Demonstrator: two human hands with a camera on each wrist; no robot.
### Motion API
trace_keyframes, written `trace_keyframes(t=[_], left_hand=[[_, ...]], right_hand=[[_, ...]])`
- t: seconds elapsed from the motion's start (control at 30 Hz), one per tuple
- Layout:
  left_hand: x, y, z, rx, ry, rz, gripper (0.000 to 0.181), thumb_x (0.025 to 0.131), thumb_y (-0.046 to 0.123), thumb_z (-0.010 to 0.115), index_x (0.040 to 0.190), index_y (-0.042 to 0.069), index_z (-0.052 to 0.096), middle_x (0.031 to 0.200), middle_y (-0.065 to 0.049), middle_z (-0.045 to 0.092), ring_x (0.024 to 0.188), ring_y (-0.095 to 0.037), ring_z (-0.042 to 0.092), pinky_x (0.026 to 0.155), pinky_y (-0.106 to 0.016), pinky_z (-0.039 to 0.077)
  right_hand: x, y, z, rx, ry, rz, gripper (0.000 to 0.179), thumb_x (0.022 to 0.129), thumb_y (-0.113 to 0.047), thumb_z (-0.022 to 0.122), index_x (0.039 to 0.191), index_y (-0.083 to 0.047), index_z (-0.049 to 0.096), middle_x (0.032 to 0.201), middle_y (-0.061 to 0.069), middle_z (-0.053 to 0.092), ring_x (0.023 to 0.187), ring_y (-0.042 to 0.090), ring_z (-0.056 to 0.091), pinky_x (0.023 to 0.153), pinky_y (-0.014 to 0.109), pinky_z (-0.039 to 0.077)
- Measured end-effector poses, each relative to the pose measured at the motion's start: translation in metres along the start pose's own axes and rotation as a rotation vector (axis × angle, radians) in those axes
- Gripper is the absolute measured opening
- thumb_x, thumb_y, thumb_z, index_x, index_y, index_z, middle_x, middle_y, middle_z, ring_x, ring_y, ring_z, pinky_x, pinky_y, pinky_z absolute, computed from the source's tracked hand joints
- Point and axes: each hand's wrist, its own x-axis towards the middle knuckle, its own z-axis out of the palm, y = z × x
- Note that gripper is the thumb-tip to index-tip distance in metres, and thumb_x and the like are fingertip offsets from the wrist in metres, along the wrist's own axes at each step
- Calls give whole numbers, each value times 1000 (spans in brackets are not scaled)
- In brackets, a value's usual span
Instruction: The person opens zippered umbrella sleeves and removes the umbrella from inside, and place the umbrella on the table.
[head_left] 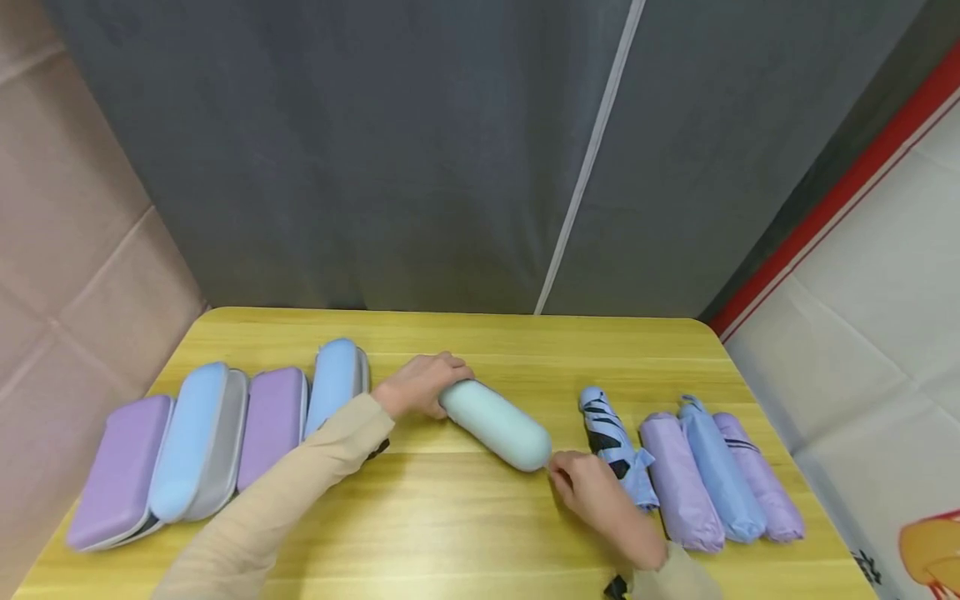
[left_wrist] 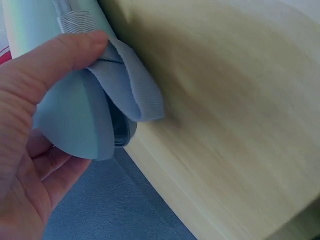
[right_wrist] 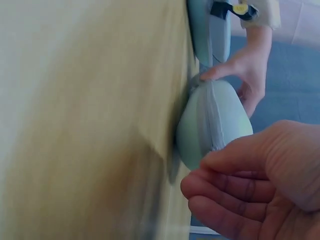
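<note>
A mint-green zip case [head_left: 498, 423] lies aslant on the wooden table between the two hands. My left hand [head_left: 423, 383] grips its far left end; in the left wrist view the thumb presses on a grey fabric loop [left_wrist: 132, 82], with the fingers round the shell. Beside that loop the case's edge shows a dark gap. At the near right end my right hand [head_left: 592, 492] pinches thumb against forefinger at the zip seam [right_wrist: 210, 115]. What looks like the zipper pull is mostly hidden by the fingertips.
Left on the table [head_left: 435, 542] stand a purple case [head_left: 123, 467], a blue case [head_left: 191, 442], another purple case [head_left: 272, 421] and another blue case [head_left: 335, 379]. At right lie a striped blue folded umbrella [head_left: 611, 437] and purple [head_left: 678, 479] and blue [head_left: 720, 475] ones.
</note>
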Motion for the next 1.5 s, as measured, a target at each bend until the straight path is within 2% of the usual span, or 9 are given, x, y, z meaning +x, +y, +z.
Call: trace_keyframes(t=[0.27,0.43,0.6,0.73,0.83,1.0,1.17,1.37,1.5], left_hand=[[-9,8,1,26,21,-43,59,61,30,86,112,11,63,105,-6,65,94,-24,59,80,-38,51],[-12,12,3,56,27,-72,56,62,33,84,110,12,64,103,-5,65,91,-23,59,76,-37,52],[-14,13,3,36,32,-87,55,62,32,83,109,10,65,102,-6,66,91,-22,59,76,-36,52],[-17,14,3,-11,48,-113,55,62,31,83,109,9,65,101,-7,67,92,-23,60,77,-37,52],[-20,16,4,-62,65,-159,59,61,32,84,111,7,65,102,-7,67,94,-24,59,79,-38,51],[-32,13,9,-249,98,-240,72,59,34,87,119,1,62,114,-13,63,104,-29,56,86,-44,49],[-46,7,16,-414,139,-260,74,63,30,86,124,-2,57,121,-16,59,110,-32,53,90,-45,46],[-51,6,23,-462,205,-226,71,64,26,86,122,-4,57,117,-15,60,105,-31,57,88,-44,48],[-51,9,24,-456,226,-231,70,62,25,87,120,-3,59,114,-12,60,103,-29,57,88,-44,48]], right_hand=[[3,-2,6,-25,60,78,21,73,6,70,67,-10,59,62,-5,55,54,3,46,48,20,40],[5,2,2,-21,43,38,21,73,8,68,67,-10,58,62,-6,52,55,2,42,48,19,38],[6,2,1,-1,2,1,21,75,7,66,67,-10,58,63,-8,51,56,2,41,49,18,38],[11,-4,6,-4,27,6,21,74,7,68,67,-10,58,63,-5,54,55,4,42,48,19,38],[16,-7,11,-19,66,56,20,74,5,69,67,-10,58,62,-3,55,53,5,43,48,19,38],[20,-4,13,-9,80,166,16,76,2,70,70,-9,61,62,-3,57,52,5,45,48,20,40],[24,-1,10,3,77,181,16,77,3,70,71,-8,61,63,-2,57,53,6,46,48,20,41],[23,-3,11,-11,81,173,15,76,3,70,71,-8,61,64,-1,58,54,7,47,49,20,41],[22,-7,15,-28,93,143,15,75,3,71,71,-8,61,65,0,59,54,8,48,48,21,42]])
